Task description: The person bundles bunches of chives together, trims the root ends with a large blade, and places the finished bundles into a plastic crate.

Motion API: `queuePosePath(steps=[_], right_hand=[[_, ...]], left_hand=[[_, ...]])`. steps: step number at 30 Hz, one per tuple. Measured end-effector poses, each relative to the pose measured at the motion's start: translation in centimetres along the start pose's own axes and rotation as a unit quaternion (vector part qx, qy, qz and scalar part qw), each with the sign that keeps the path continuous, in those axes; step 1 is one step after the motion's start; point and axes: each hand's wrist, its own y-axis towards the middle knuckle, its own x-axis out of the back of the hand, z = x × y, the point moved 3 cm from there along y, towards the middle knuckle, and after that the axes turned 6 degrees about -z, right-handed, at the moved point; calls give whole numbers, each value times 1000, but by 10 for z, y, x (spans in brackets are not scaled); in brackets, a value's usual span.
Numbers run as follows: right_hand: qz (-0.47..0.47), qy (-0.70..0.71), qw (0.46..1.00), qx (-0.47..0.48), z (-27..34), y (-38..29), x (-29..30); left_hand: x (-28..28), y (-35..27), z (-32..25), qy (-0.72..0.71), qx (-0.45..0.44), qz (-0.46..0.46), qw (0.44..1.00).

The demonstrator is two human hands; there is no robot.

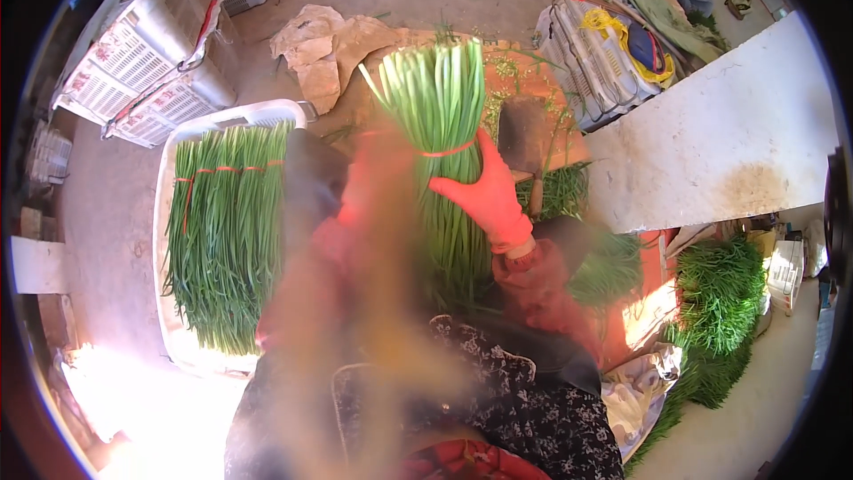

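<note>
A thick bundle of long green garlic chives [443, 107] stands upright before me, its pale cut ends up and a red band around it. My right hand [490, 193], in an orange-red glove, grips the bundle just below the band, thumb across the front. My left hand [376, 170], gloved alike, is at the bundle's left side, largely hidden by a blurred tan thing close to the camera; its fingers cannot be made out. Below the cut ends, a cleaver [523, 133] with a wooden handle lies on an orange board [560, 140] strewn with trimmings.
At the left, a white plastic crate [160, 213] holds several banded bundles of chives. Stacked crates [133, 60] stand behind it. A white slab [713, 133] juts in at the right, with loose chives [720, 293] below it. Brown paper [326, 47] lies on the floor ahead.
</note>
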Motion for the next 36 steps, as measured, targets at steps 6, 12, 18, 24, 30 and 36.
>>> queuePosePath(steps=[6,12,18,24,30,36], right_hand=[[-66,-172,977,105,-10,-11,1],[-80,-335,924,166,16,-25,-37],[10,-344,933,107,64,-2,2],[-66,-151,962,219,71,79,12],[-109,11,993,36,74,53,35],[-70,-130,984,100,37,39,3]], left_hand=[[1,-3,-97,48,-139,-178,973],[-13,-1,-22,-10,-57,-92,994],[-19,-7,-4,-93,35,-46,994],[-51,-14,-18,-130,84,93,983],[-49,-8,-14,-208,108,85,968],[-42,-4,-1,-187,114,71,973]])
